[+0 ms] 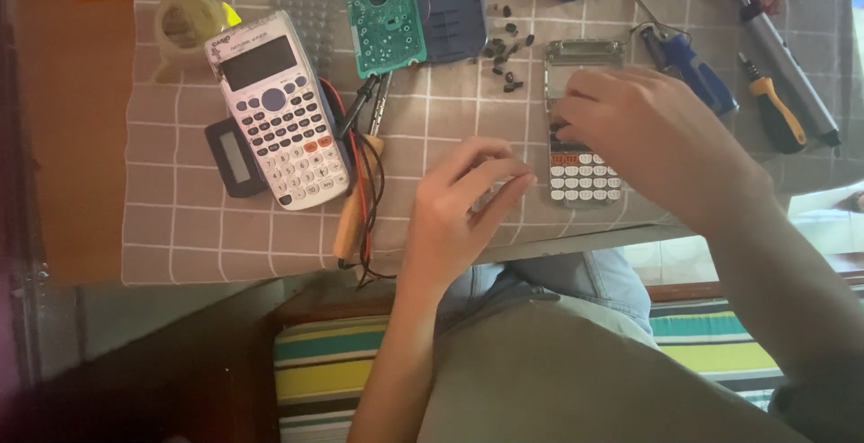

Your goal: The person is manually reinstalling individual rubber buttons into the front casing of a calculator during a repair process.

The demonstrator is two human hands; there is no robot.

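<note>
Right hand [643, 133] covers calc front [580, 151] (keys up), left hand [468, 205] beside.

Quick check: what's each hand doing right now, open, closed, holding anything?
Left hand: fingers curled, pinching something small; what it is cannot be told.
Right hand: fingertips on the open calculator front; grip cannot be told.
</note>
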